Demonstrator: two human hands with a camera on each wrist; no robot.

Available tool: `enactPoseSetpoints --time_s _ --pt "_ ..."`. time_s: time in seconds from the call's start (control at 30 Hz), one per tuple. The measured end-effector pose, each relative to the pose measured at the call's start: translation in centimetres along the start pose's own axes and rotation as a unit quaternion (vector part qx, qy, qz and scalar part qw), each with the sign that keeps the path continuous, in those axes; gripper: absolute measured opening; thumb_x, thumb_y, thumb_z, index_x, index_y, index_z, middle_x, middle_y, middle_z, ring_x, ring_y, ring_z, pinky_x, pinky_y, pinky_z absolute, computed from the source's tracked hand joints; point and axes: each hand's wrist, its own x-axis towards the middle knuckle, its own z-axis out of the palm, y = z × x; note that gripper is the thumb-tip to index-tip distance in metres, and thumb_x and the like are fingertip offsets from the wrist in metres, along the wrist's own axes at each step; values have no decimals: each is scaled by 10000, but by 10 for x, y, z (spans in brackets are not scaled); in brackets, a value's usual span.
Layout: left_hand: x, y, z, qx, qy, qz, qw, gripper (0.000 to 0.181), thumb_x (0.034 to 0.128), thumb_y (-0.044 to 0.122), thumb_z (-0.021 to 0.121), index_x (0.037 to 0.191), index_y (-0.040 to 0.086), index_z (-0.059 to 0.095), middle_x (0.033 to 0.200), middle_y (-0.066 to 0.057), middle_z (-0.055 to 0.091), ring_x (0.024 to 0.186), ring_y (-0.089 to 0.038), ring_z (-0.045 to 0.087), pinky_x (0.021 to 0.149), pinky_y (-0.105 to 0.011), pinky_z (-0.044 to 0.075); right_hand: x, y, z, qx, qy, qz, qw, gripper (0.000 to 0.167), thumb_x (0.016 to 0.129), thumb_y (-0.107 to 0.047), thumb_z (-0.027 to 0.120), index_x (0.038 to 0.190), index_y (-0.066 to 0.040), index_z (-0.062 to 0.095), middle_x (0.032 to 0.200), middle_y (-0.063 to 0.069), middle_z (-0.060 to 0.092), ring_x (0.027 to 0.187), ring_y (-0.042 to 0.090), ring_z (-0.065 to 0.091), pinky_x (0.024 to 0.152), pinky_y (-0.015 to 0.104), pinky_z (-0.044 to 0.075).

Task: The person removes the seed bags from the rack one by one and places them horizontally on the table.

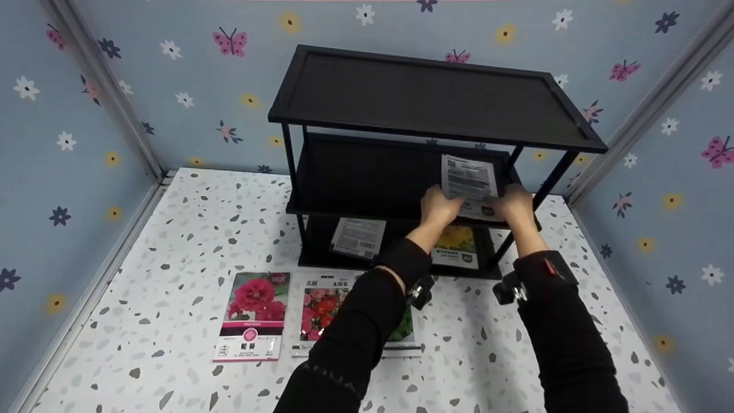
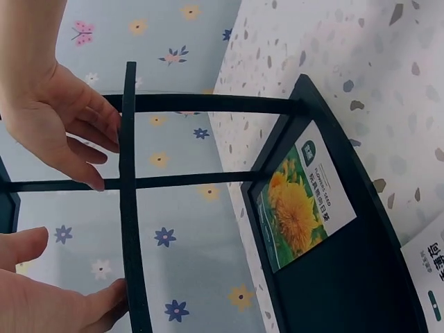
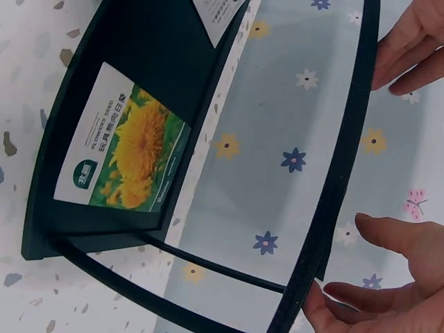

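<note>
Packets (image 1: 360, 236) on the bottom shelf (image 1: 395, 229) looked done. I had left grip (image 1: 440, 207) and right grip (image 1: 514, 205) spread at the pale packet (image 1: 469, 178), middle shelf (image 1: 367, 178), right of centre; surface packets (image 1: 252, 315), lower left, seemingly remained.

"FLOWERS SEED" on yellow-flower packet (image 3: 123, 142)

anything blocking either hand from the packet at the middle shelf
Nothing visible does. In the head view, the left hand and right hand are at the open front, one at each side of the packet. The top shelf is above the middle shelf, but not between either hand and the packet.
</note>
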Motion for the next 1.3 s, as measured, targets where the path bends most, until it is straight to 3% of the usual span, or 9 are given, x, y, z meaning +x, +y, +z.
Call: enactPoseSetpoints --time_s 0.27,0.37,0.47,0.67,0.87,0.97,1.07,1.2,1.3 --pt "3 1 -12 -366 -233 -278 9987 528 877 192 556 1327 7 349 1300 -131 416 1143 -239 433 850 -322 420 -2 -9 -8 236 -263 266 9990 504 849 -276 520 1102 157 478 1037 282 490 884 359 493 792 439 421" --pt "4 0 -15 -313 -261 -361 9985 548 870 189 567 1334 9 337 1306 -129 410 1140 -235 434 840 -316 420 -1 -10 -10 249 -294 441 9983 397 830 -294 534 927 91 523 811 167 512 647 238 497 578 335 446" --pt "4 -1 -18 -77 -278 -370 9989 554 859 191 584 1328 14 350 1294 -120 424 1123 -225 447 820 -299 427 -1 -11 -10 214 -439 509 9975 375 814 -304 546 874 64 517 757 123 491 563 178 462 444 240 378" --pt "-1 1 -27 337 -436 -431 9976 440 832 160 616 1220 10 473 1076 -104 551 845 -190 538 626 -270 423 -4 -11 -13 649 -831 597 9926 560 801 -292 577 1115 157 463 1035 245 497 718 231 532 494 227 453" --pt "-7 0 -43 520 -447 -282 9972 430 805 111 643 1182 -14 479 1017 -108 553 796 -185 525 613 -256 417 -12 -12 -17 868 -769 470 9921 524 787 -269 618 1090 143 507 911 176 531 586 130 502 486 214 446" --pt "-11 -3 -53 141 -355 -146 9992 360 791 77 659 1105 -32 520 1001 -131 560 817 -209 581 664 -260 477 -17 -13 -18 962 -639 227 9930 431 765 -220 654 998 135 582 727 94 557 488 82 486 462 205 446" --pt "-15 -7 -63 -318 -266 -14 9991 322 774 50 672 1063 -34 557 981 -135 573 799 -215 604 694 -280 500 -23 -13 -19 1413 -644 110 9878 390 765 -162 663 1005 137 593 614 19 554 474 58 510 483 196 470" --pt "-24 -12 -76 -1003 -377 151 9941 334 764 7 669 1078 -51 570 988 -145 584 799 -218 610 680 -257 507 -32 -13 -18 2242 -654 45 9723 395 779 -104 656 1066 148 559 603 -14 559 507 55 528 520 188 476" --pt "-31 -14 -85 -1587 -565 189 9855 343 757 -18 668 1080 -73 567 989 -164 591 825 -230 610 675 -241 508 -41 -12 -17 2845 -689 8 9562 408 793 -92 648 1107 143 535 646 -26 579 531 58 535 544 187 484"
